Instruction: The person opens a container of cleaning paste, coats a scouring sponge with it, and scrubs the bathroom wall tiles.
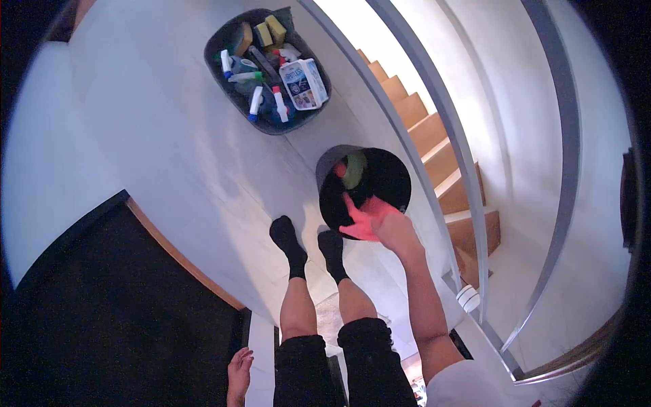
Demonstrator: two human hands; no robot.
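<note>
My right hand [393,229] is closed on a pinkish-red cloth [366,216], whose loose end hangs over the near rim of a black bucket [393,175]. Inside the bucket lie a green cloth-like item [355,169] and a small red item [340,170], both too blurred to name surely. My left hand [239,368] hangs low at the bottom left, away from the bucket. Its fingers are loosely bent and slightly apart, with nothing in them.
Spray bottles, sponges [274,30] and a white labelled pack [303,85] fill a dark grey tub [215,88] ahead. Grey railing bars [451,129] border wooden stairs [428,133] on the right. A dark doorway [122,292] lies left. My socked feet [288,241] stand near the bucket.
</note>
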